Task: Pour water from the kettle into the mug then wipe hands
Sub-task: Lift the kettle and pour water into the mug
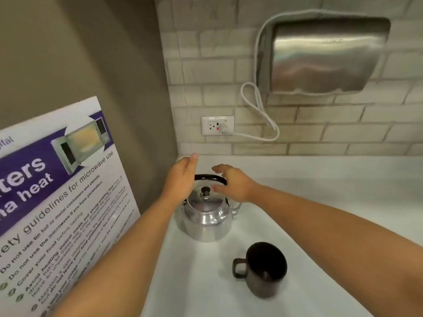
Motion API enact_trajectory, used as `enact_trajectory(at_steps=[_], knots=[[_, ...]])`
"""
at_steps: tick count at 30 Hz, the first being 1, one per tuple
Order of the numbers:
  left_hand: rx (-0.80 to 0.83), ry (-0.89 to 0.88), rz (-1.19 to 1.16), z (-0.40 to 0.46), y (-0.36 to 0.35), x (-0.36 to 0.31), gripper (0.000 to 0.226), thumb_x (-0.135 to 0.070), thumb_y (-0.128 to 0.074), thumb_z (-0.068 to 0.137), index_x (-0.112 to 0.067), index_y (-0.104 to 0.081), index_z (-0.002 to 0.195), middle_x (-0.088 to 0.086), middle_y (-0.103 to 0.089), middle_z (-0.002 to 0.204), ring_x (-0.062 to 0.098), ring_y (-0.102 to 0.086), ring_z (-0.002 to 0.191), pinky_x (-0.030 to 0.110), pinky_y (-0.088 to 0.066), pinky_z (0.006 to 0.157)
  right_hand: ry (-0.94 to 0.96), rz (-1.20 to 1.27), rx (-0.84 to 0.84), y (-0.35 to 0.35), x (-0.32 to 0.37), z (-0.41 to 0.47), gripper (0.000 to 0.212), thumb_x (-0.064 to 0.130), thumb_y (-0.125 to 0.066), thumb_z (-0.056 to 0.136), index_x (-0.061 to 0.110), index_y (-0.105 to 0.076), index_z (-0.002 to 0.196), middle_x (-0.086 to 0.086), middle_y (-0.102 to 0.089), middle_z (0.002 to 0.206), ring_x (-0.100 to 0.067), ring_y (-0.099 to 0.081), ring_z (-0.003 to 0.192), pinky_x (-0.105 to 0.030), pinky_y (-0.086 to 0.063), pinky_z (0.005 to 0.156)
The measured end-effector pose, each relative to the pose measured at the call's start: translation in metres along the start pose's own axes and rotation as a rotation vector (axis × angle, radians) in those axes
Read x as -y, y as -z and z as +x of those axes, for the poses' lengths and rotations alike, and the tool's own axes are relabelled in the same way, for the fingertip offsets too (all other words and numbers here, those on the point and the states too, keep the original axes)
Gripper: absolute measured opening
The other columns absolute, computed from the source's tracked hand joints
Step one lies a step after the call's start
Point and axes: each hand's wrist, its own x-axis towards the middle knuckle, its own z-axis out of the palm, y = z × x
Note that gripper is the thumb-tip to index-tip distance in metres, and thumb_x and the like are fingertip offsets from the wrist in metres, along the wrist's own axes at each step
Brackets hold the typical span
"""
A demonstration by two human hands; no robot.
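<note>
A shiny metal kettle (206, 216) with a black arched handle and a black lid knob stands on the white counter (320, 202), near the back left corner. A dark brown mug (265, 268) stands upright in front of it and to the right, its handle pointing left. My left hand (180, 179) hovers flat over the kettle's left side, fingers straight and together. My right hand (233, 181) is spread above the right end of the handle, with the thumb near the lid knob. Neither hand holds anything.
A microwave safety poster (57, 202) leans against the left wall. On the tiled back wall hangs a steel paper towel dispenser (325, 58), with a white cord running to a wall socket (217, 125).
</note>
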Motion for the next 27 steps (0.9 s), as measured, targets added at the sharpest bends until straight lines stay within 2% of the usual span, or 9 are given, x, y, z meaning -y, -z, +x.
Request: enact_trajectory(at_steps=[3,4,7,9,12,16,19,22,27], knots=[[-0.044,0.114,0.012,0.009,-0.006,0.020,0.038,-0.052,-0.040,0.095,-0.023,-0.062,0.084,-0.003,-0.064,0.088,0.013,-0.058,0.081,0.027,-0.043,0.071,0.049,0.033,-0.063,-0.003,-0.003,0.010,0.029,0.010,-0.061,0.088,0.009,-0.060,0.117,-0.009,-0.067,0.114,-0.024,-0.062,0.104,-0.014,-0.040,0.075],[-0.054,0.150,0.005,0.010,-0.010,0.029,0.042,-0.052,-0.042,0.094,-0.019,-0.065,0.083,-0.002,-0.066,0.085,0.015,-0.059,0.080,0.030,-0.044,0.072,0.042,0.048,-0.079,-0.003,-0.003,0.011,0.024,0.008,-0.060,0.089,0.009,-0.062,0.112,-0.008,-0.069,0.110,-0.022,-0.063,0.100,-0.013,-0.039,0.073],[-0.143,0.232,-0.110,0.008,-0.023,0.042,0.051,-0.055,-0.052,0.087,-0.009,-0.062,0.066,-0.002,-0.062,0.060,0.012,-0.055,0.058,0.024,-0.041,0.058,0.060,0.092,-0.075,-0.006,-0.008,0.011,0.021,0.007,-0.059,0.089,0.009,-0.062,0.110,-0.009,-0.069,0.108,-0.021,-0.063,0.100,-0.023,-0.045,0.084],[-0.210,0.256,-0.221,0.007,-0.030,0.043,0.047,-0.048,-0.057,0.083,-0.013,-0.048,0.052,-0.003,-0.046,0.047,0.011,-0.043,0.046,0.020,-0.036,0.047,0.078,0.114,-0.090,-0.007,-0.009,0.010,0.021,0.007,-0.060,0.089,0.008,-0.062,0.110,-0.010,-0.069,0.108,-0.022,-0.063,0.101,-0.031,-0.048,0.091],[-0.297,0.286,-0.314,0.007,-0.037,0.039,0.039,-0.029,-0.055,0.078,-0.022,-0.034,0.046,-0.007,-0.029,0.047,0.011,-0.030,0.048,0.025,-0.028,0.045,0.067,0.136,-0.076,-0.005,-0.007,0.006,0.024,0.009,-0.061,0.090,0.007,-0.062,0.114,-0.010,-0.069,0.110,-0.023,-0.063,0.102,-0.036,-0.048,0.095],[-0.362,0.299,-0.353,0.003,-0.037,0.035,0.039,-0.026,-0.052,0.073,-0.023,-0.029,0.041,-0.013,-0.022,0.043,0.009,-0.023,0.047,0.024,-0.022,0.041,0.067,0.161,-0.092,0.006,-0.011,-0.018,0.046,0.016,-0.064,0.089,0.013,-0.051,0.133,-0.003,-0.060,0.127,-0.016,-0.054,0.118,-0.026,-0.041,0.102],[-0.414,0.295,-0.389,-0.001,-0.026,0.026,0.042,-0.027,-0.052,0.073,-0.024,-0.032,0.037,-0.014,-0.021,0.038,0.006,-0.020,0.042,0.021,-0.019,0.038,0.046,0.236,-0.124,0.015,-0.021,-0.062,0.061,0.040,-0.070,0.081,0.025,-0.046,0.136,0.011,-0.055,0.128,-0.003,-0.050,0.120,-0.021,-0.036,0.103],[-0.444,0.248,-0.396,-0.006,-0.013,0.009,0.043,-0.026,-0.054,0.074,-0.023,-0.032,0.036,-0.015,-0.022,0.037,0.004,-0.020,0.040,0.020,-0.018,0.037,0.004,0.288,-0.042,0.014,-0.041,-0.122,0.085,0.061,-0.074,0.066,0.034,-0.040,0.139,0.019,-0.050,0.137,0.005,-0.044,0.126,-0.023,-0.033,0.107],[-0.504,0.220,-0.414,-0.026,0.006,-0.017,0.038,-0.026,-0.055,0.069,-0.024,-0.029,0.041,-0.012,-0.022,0.041,0.011,-0.022,0.046,0.024,-0.020,0.041,-0.139,0.287,0.090,-0.024,-0.074,-0.196,0.127,0.060,-0.089,0.041,0.045,-0.017,0.144,0.026,-0.033,0.147,0.009,-0.029,0.135,-0.024,-0.026,0.112]])
